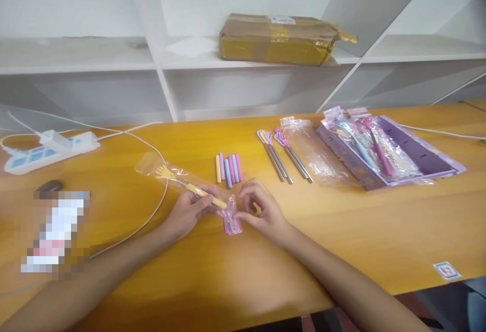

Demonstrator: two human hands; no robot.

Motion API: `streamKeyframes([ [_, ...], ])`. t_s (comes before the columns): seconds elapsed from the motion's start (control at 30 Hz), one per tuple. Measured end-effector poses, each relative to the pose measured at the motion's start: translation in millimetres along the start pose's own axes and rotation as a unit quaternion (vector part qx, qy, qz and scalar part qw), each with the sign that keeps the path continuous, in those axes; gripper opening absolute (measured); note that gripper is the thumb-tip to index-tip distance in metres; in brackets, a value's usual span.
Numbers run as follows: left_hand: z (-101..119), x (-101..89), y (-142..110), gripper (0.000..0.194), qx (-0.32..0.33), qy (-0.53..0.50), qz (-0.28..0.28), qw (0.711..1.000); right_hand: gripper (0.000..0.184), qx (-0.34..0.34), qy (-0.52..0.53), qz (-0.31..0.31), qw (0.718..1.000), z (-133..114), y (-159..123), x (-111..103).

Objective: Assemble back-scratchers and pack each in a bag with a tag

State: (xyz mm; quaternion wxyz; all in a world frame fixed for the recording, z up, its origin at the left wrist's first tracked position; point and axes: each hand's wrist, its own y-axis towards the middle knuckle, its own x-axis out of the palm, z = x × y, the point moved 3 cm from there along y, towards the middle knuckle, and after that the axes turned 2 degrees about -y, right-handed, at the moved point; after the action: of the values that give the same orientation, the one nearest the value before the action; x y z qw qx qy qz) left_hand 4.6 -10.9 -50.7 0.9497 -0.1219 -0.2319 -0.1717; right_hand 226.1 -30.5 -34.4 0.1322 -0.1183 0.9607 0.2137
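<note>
In my left hand (188, 215) is a clear plastic bag (146, 164) with a yellow back scratcher (207, 195) inside. The thumb presses on its yellow handle, and its hand-shaped head points to the upper left. My right hand (264, 210) is just right of the bag's lower end, its fingers curled and its thumb apart from them. That thumb reaches to a small stack of pink printed cards (232, 223) on the table; whether it touches them I cannot tell. Several short coloured handles (230, 169) lie beyond my hands.
Metal rods with hand-shaped heads (290, 159) lie beside clear bags (317, 150). A purple box (412, 152) at the right holds bagged back scratchers. At left are a power strip (53, 152), white cables and a dark mouse (51, 188). A taped carton (277, 41) sits on the shelf.
</note>
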Motion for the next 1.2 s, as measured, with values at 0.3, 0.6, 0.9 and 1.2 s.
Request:
streamKeyframes([
  [0.3, 2.6, -7.4, 7.6, 0.03, -0.002, -0.006, 0.004, 1.0, 0.034, -0.131, -0.154, -0.123, 0.972, -0.8, -2.7, -7.8],
  [0.6, -5.8, -9.6, 4.1, 0.028, 0.008, 0.192, -0.046, 0.98, 0.011, -0.206, -0.24, -0.044, 0.948, -13.2, -7.4, -3.7],
  [0.9, -17.4, 1.0, -6.3, 0.044, -0.049, 0.136, -0.118, 0.983, 0.014, -0.102, -0.177, -0.044, 0.978, -10.4, -6.6, 13.7],
  [1.2, -27.9, 6.1, -8.6, 0.038, -0.058, 0.117, -0.173, 0.976, 0.024, -0.095, -0.144, 0.001, 0.985, -7.8, -8.0, 17.3],
])
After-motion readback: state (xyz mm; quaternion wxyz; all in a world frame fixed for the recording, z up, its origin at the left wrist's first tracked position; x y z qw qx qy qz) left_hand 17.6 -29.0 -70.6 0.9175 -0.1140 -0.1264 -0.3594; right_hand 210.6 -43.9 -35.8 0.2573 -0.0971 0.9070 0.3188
